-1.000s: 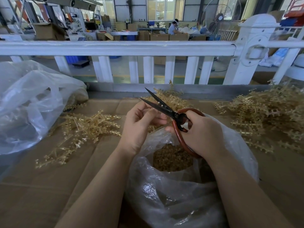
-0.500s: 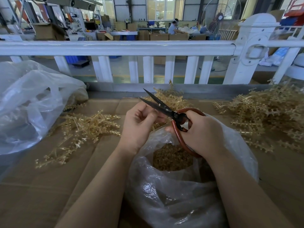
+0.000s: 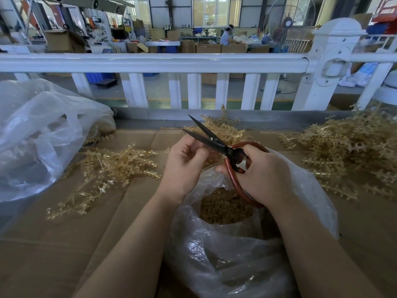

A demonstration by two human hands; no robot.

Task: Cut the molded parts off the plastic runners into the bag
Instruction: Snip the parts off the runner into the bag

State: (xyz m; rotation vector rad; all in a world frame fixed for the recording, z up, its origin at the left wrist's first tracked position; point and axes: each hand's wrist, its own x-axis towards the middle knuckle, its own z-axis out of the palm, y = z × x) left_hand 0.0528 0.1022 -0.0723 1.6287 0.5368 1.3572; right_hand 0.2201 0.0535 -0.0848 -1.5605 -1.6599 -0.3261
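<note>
Head view: the right hand (image 3: 261,175) grips the red looped handles of a pair of scissors (image 3: 217,141), its fingers curled through and round the loops. The dark blades stand apart in a narrow V, their tips pointing up and to the left, away from the person. The left hand (image 3: 184,166) is raised just beside the blades, its fingers (image 3: 194,148) curled inward with the thumb against them near the lower blade; whether they pinch a small piece cannot be told, since whatever lies between them is hidden.

Both hands hang above the open mouth of a clear plastic bag (image 3: 227,261) that stands on the cardboard-covered desk (image 3: 64,244) right in front of the person. Inside it lies a heap of small amber cut parts (image 3: 223,207).

Amber plastic runners lie in three heaps on the desk: a loose spread on the left (image 3: 107,166), a small heap behind the hands (image 3: 223,127), and a large heap on the right (image 3: 348,147).

A second clear bag (image 3: 38,134), crumpled, sits at the far left of the desk. Behind the desk runs a white railing (image 3: 150,61), and beyond it a workshop floor with cardboard boxes and a standing fan (image 3: 289,22).
</note>
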